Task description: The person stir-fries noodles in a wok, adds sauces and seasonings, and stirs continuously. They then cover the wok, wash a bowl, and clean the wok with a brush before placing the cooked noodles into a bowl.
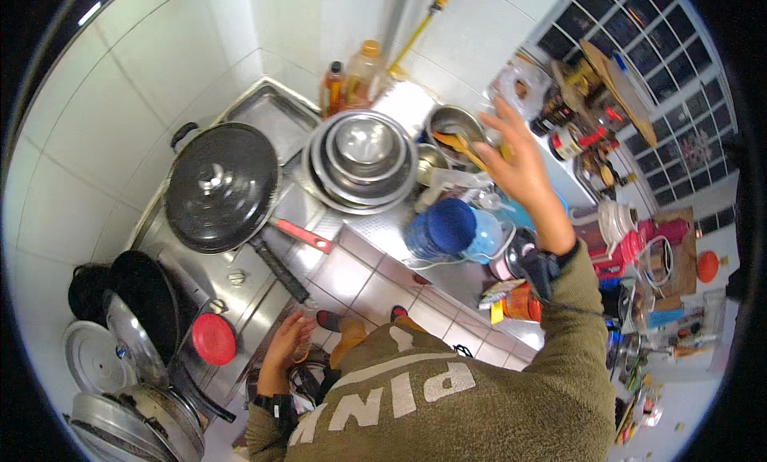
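Observation:
My right hand (515,156) is raised on the right with its fingers spread, beside a metal pot (455,126). Orange-brown utensils (464,147) lean in the pot close to my thumb; contact is unclear. Low at my left side is my left hand (290,336), fingers partly bent. Something clear shows beside it, and I cannot tell whether I hold it. Ahead on the left, a black pan with a dark lid (222,186) stands on the steel stove (239,294). Near it are a red handle (302,235) and a black handle (278,270). Nested metal bowls (362,159) stand at the centre.
A blue container (443,228), an orange jar (521,303) and cluttered bags stand along the right-hand counter. Two bottles (362,72) stand by the wall. Pans and lids (135,336) are stacked at left, near a red round object (214,339). Tiled floor (383,288) shows between the counters.

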Demonstrator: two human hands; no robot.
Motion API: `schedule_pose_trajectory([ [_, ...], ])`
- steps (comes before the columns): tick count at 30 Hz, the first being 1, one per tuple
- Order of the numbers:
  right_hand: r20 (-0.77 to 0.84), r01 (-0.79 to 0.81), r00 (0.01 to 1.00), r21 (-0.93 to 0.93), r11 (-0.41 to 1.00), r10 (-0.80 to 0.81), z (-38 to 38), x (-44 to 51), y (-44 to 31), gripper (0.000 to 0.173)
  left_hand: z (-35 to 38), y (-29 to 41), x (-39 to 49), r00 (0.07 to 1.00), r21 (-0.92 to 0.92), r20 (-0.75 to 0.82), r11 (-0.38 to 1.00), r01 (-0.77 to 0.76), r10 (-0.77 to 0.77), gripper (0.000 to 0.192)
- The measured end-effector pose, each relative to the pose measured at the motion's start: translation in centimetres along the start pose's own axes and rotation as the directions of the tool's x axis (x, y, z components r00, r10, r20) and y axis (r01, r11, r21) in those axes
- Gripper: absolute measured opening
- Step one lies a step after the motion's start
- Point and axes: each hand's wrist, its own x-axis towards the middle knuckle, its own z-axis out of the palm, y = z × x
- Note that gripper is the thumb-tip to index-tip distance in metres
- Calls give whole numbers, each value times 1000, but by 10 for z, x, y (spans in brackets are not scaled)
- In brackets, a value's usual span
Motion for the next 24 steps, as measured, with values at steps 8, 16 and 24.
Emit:
schedule_pose_trajectory([
  [8,-410,-533,786,-69,844,463,-171,-258,101,22,48,-91,-1,987,153,-161,988,6,18,39],
  [16,-543,-796,484,52,603,686,-300,-522,145,15,257,-132,2,989,392,98,918,64,-111,43],
  [24,-555,-958,145,130,257,819,-326,-714,98,42,426,-161,19,809,806,431,574,-146,-400,48],
])
